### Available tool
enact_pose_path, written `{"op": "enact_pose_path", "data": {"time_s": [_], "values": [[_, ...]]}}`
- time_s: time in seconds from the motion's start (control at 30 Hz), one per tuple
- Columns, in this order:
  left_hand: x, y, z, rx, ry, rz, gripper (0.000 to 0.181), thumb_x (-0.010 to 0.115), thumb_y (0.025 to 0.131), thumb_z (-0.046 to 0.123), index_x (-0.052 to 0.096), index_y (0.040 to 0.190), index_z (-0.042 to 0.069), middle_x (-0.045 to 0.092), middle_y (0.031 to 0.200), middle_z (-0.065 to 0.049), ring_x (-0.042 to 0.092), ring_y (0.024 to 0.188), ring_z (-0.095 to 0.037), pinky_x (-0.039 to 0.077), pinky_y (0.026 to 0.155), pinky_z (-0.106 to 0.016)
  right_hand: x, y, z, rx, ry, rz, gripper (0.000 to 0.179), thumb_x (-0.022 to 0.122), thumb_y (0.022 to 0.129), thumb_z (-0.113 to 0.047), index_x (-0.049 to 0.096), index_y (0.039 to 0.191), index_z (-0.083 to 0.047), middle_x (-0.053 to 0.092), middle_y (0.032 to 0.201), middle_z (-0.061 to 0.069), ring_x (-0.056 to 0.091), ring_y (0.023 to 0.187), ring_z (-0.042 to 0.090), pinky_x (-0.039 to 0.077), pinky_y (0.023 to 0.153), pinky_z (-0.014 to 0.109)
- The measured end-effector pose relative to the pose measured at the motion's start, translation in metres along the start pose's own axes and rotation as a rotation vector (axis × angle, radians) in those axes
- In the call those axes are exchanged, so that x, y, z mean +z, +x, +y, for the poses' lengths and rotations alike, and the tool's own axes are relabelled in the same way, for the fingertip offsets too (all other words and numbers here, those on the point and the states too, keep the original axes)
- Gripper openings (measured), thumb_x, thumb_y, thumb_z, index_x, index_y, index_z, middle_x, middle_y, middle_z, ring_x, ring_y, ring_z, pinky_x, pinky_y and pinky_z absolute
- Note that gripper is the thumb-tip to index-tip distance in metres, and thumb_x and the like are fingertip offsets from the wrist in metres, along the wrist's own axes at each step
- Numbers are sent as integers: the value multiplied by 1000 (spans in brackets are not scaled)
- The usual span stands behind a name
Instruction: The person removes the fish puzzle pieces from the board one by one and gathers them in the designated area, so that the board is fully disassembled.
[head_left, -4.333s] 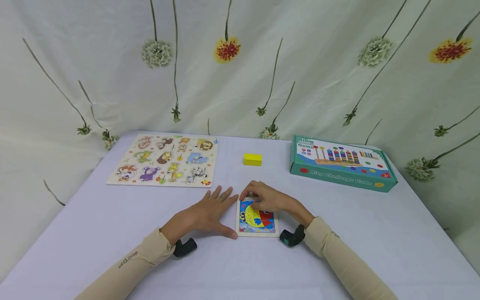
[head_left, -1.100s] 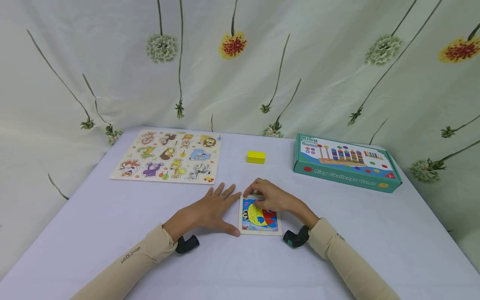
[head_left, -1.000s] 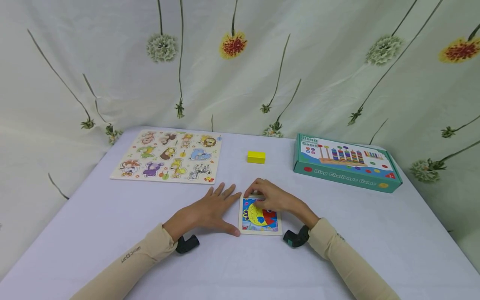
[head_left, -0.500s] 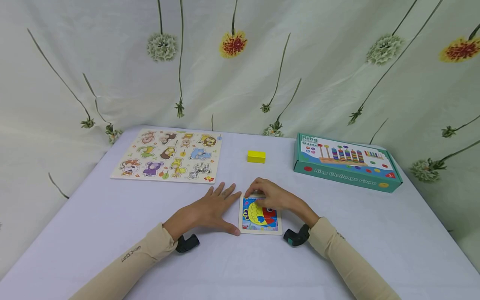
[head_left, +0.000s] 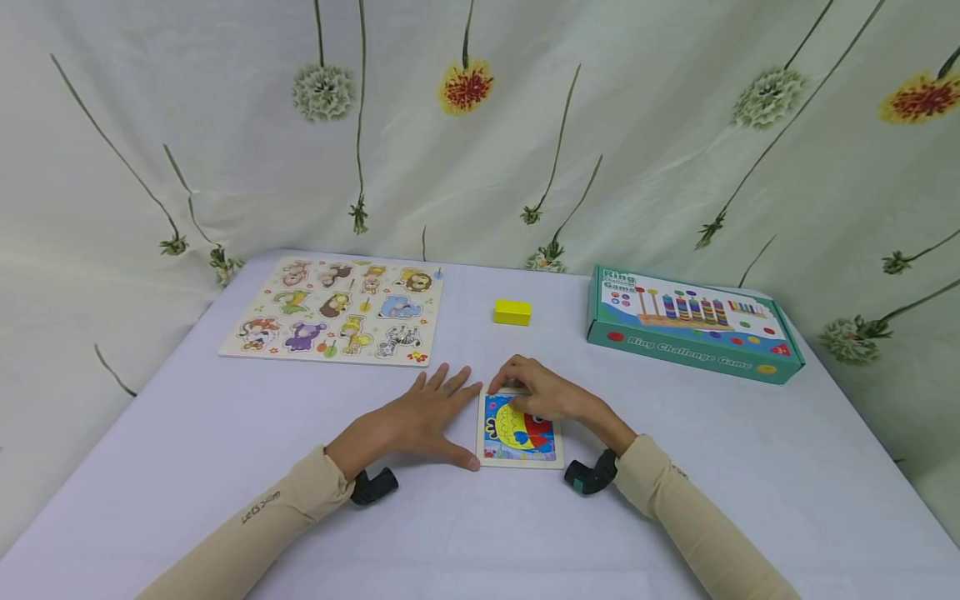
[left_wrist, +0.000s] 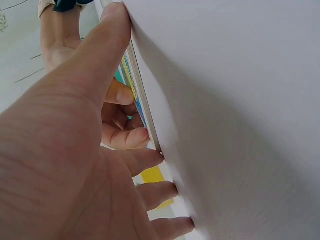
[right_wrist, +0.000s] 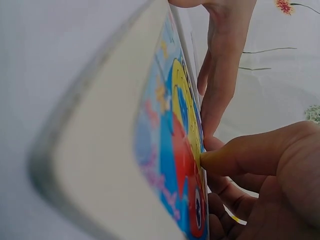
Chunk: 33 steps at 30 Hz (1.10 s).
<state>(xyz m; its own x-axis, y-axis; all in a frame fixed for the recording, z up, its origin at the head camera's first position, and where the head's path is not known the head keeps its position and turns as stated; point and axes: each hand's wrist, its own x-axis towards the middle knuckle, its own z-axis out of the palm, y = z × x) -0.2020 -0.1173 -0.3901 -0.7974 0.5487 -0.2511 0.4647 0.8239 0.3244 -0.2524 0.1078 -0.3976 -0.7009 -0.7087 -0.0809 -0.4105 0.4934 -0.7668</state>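
Your square wooden-framed fish puzzle (head_left: 521, 439) lies mid-way across the white-covered desk (head_left: 450, 546), well in from the far edge. It could skid if your bare left hand (head_left: 422, 425) — fingers spread, bracing one side — slackens under your bare right hand (head_left: 546, 393)'s push; whether that curled grip pinches a piece, I can't tell.

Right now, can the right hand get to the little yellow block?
Probably yes. The yellow block sits just beyond the right hand, and nothing seems to stand between them. But the hand is touching the fish puzzle, so it would likely have to let that go first.
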Motion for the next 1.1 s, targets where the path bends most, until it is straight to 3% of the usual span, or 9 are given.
{"op": "enact_pose_path", "data": {"time_s": [0.27,0.57,0.9,1.1], "values": [[0,0,0,-7,-3,1,109,71,69,68,26,153,15,11,161,-9,0,147,-37,5,116,-57,1,0,-1,29,2,10,28,55,87,5,63,112,-4,51,119,9,45,119,28,41,106,43],[2,-1,0,-14,2,5,109,71,69,68,25,153,17,11,161,-7,-1,147,-36,4,117,-56,2,0,2,31,67,14,30,60,86,0,59,116,-3,54,120,10,50,117,28,42,105,43],[2,0,-1,-11,9,5,109,70,69,69,25,153,17,10,161,-7,-1,147,-37,4,117,-56,2,-2,0,33,-55,6,35,72,83,-11,60,116,-10,53,116,4,41,118,24,43,101,41],[2,0,-1,0,-3,8,108,71,69,68,27,153,16,12,161,-9,0,146,-38,4,116,-57,2,-3,2,13,-14,6,36,70,84,-9,57,117,-8,52,117,5,45,113,23,44,101,38]]}}
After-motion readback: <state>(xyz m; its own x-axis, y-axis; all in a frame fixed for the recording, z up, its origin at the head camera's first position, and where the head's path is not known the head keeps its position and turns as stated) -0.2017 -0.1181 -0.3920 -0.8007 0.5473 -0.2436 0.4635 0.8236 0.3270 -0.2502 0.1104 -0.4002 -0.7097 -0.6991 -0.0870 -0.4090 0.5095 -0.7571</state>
